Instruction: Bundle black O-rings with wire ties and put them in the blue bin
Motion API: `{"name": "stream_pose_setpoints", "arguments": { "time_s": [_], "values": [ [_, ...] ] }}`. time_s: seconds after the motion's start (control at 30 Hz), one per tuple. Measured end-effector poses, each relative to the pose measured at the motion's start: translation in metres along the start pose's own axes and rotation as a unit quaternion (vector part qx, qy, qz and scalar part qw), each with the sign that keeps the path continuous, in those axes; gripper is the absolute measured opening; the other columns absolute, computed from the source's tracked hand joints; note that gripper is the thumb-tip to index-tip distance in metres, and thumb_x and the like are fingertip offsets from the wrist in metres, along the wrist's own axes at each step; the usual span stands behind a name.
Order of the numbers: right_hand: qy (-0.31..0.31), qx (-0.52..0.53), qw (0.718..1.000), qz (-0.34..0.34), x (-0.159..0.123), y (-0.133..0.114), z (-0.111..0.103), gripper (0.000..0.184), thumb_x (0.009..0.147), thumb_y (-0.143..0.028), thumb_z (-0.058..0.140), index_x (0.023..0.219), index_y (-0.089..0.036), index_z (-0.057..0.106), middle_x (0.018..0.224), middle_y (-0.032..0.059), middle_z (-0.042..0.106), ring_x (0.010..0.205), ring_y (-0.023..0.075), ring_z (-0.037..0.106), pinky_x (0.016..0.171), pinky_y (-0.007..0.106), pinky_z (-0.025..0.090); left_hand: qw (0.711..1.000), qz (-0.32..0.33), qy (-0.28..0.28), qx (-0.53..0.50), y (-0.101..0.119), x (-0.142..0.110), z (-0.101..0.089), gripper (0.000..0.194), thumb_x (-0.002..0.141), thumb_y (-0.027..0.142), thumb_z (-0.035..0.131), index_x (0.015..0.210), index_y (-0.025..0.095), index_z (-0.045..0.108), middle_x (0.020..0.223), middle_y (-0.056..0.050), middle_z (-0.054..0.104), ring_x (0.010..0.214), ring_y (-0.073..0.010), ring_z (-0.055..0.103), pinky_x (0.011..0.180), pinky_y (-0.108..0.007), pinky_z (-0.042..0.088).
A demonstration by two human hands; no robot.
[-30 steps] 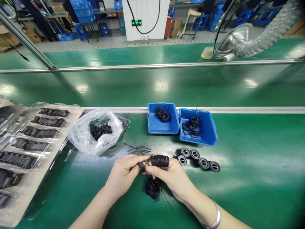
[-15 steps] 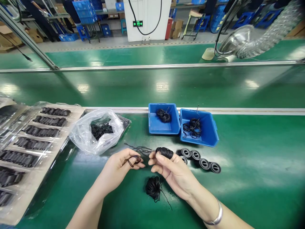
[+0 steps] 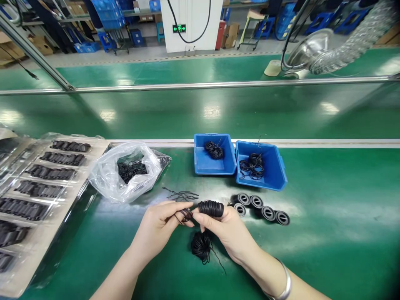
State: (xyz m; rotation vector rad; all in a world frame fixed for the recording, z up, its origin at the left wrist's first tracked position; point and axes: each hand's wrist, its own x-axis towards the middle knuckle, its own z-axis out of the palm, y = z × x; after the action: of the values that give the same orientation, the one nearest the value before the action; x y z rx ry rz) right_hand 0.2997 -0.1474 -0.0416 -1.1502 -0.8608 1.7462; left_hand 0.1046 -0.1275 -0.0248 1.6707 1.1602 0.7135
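As hands [image 3: 158, 227] [image 3: 226, 235] pinch loops [image 3: 211, 208] [image 3: 186, 215] — rail [image 3: 312, 143] beyond.

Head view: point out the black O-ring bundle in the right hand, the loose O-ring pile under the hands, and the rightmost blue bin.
black O-ring bundle [image 3: 211, 208], head view, middle of the bundle
loose O-ring pile [image 3: 201, 246], head view, centre of the pile
rightmost blue bin [image 3: 275, 171], head view, inside of its right wall

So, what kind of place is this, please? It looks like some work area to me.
Probably a factory assembly workshop. A long green assembly-line bench runs across the view, blue plastic bins hold black cord coils, and a green exit sign hangs on a white pillar.
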Motion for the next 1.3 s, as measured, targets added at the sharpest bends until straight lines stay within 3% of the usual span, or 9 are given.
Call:
{"name": "stream_pose_setpoints", "arguments": {
  "time_s": [0.13, 0.23, 0.43, 0.53, 0.7, 0.87, 1.0, 1.13, 1.3],
  "values": [
    [-0.018, 0.004, 1.0, -0.019, -0.001, -0.002, 0.004, 0.02, 0.074, -0.035, 0.084, 0.084, -0.019, 0.08, 0.081, 0.0032, 0.077, 0.076, 0.0174, 0.069, 0.075, 0.03, 0.054, 0.998, 0.041, 0.031, 0.044, 0.0, 0.0, 0.001, 0.031, 0.09, 0.011, 0.058, 0.111, 0.024, 0.077, 0.084, -0.001, 0.081, 0.076, -0.0154, 0.074, 0.075, -0.025, 0.06],
    [-0.025, 0.0, 0.999, -0.02, -0.001, -0.002, 0.004, 0.019, 0.076, -0.035, 0.083, 0.083, -0.018, 0.079, 0.081, 0.0033, 0.077, 0.077, 0.0174, 0.069, 0.076, 0.029, 0.055, 0.998, 0.039, 0.022, 0.038, 0.001, -0.001, 0.001, 0.032, 0.09, 0.011, 0.058, 0.112, 0.023, 0.077, 0.082, -0.002, 0.081, 0.075, -0.0156, 0.075, 0.074, -0.025, 0.06],
    [-0.008, 0.021, 1.0, 0.006, 0.0, 0.0, 0.001, 0.02, 0.078, -0.035, 0.083, 0.074, -0.017, 0.077, 0.061, -0.0019, 0.065, 0.059, 0.0092, 0.054, 0.06, 0.022, 0.046, 0.998, -0.028, -0.015, -0.054, 0.001, -0.002, 0.001, 0.03, 0.093, 0.019, 0.056, 0.115, 0.022, 0.076, 0.085, -0.005, 0.08, 0.074, -0.0197, 0.078, 0.074, -0.031, 0.064],
    [-0.02, 0.097, 0.995, 0.028, 0.001, -0.001, -0.002, 0.021, 0.079, -0.035, 0.082, 0.074, -0.016, 0.075, 0.058, -0.0033, 0.06, 0.056, 0.0082, 0.052, 0.059, 0.021, 0.046, 0.991, -0.063, -0.018, -0.119, -0.001, -0.002, -0.001, 0.03, 0.093, 0.022, 0.056, 0.114, 0.021, 0.076, 0.093, -0.006, 0.079, 0.074, -0.0206, 0.078, 0.074, -0.035, 0.065],
    [-0.032, 0.216, 0.974, 0.051, 0.002, -0.008, -0.005, 0.019, 0.086, -0.033, 0.075, 0.091, -0.015, 0.077, 0.089, 0.006, 0.072, 0.079, 0.0156, 0.067, 0.067, 0.025, 0.057, 0.987, -0.133, 0.004, -0.089, -0.005, 0.001, -0.004, 0.024, 0.092, 0.023, 0.058, 0.109, 0.018, 0.074, 0.092, -0.006, 0.077, 0.081, -0.022, 0.078, 0.078, -0.035, 0.064],
    [-0.038, 0.195, 0.979, 0.053, 0.003, -0.009, -0.005, 0.019, 0.086, -0.03, 0.076, 0.095, -0.013, 0.078, 0.096, 0.0103, 0.076, 0.087, 0.0181, 0.072, 0.08, 0.026, 0.059, 0.987, -0.13, -0.028, -0.095, -0.002, 0.002, -0.004, 0.02, 0.094, 0.026, 0.057, 0.106, 0.019, 0.071, 0.096, -0.005, 0.077, 0.09, -0.0222, 0.077, 0.084, -0.034, 0.062],
    [-0.029, 0.169, 0.984, 0.046, 0.003, -0.007, -0.006, 0.019, 0.085, -0.032, 0.078, 0.088, -0.013, 0.077, 0.084, 0.0071, 0.075, 0.075, 0.0147, 0.069, 0.072, 0.025, 0.057, 0.992, -0.101, -0.026, -0.077, -0.001, 0.0, -0.003, 0.025, 0.096, 0.026, 0.054, 0.109, 0.021, 0.074, 0.101, -0.007, 0.076, 0.086, -0.021, 0.077, 0.081, -0.033, 0.062],
    [-0.001, 0.099, 0.995, 0.016, 0.003, -0.002, -0.005, 0.019, 0.081, -0.034, 0.081, 0.079, -0.016, 0.075, 0.066, -0.0003, 0.067, 0.062, 0.0112, 0.06, 0.066, 0.024, 0.05, 0.998, -0.059, -0.017, -0.022, 0.001, -0.002, -0.003, 0.028, 0.096, 0.023, 0.054, 0.114, 0.024, 0.075, 0.085, -0.004, 0.078, 0.079, -0.0198, 0.076, 0.076, -0.032, 0.061],
    [0.011, 0.014, 1.0, 0.002, 0.0, 0.003, 0.001, 0.02, 0.077, -0.036, 0.084, 0.082, -0.017, 0.079, 0.068, 0.0004, 0.069, 0.064, 0.0129, 0.057, 0.067, 0.027, 0.047, 1.0, -0.026, -0.002, -0.006, 0.003, -0.003, -0.001, 0.03, 0.096, 0.02, 0.054, 0.117, 0.022, 0.075, 0.081, -0.004, 0.079, 0.075, -0.0194, 0.075, 0.076, -0.032, 0.06]
  ]
}}
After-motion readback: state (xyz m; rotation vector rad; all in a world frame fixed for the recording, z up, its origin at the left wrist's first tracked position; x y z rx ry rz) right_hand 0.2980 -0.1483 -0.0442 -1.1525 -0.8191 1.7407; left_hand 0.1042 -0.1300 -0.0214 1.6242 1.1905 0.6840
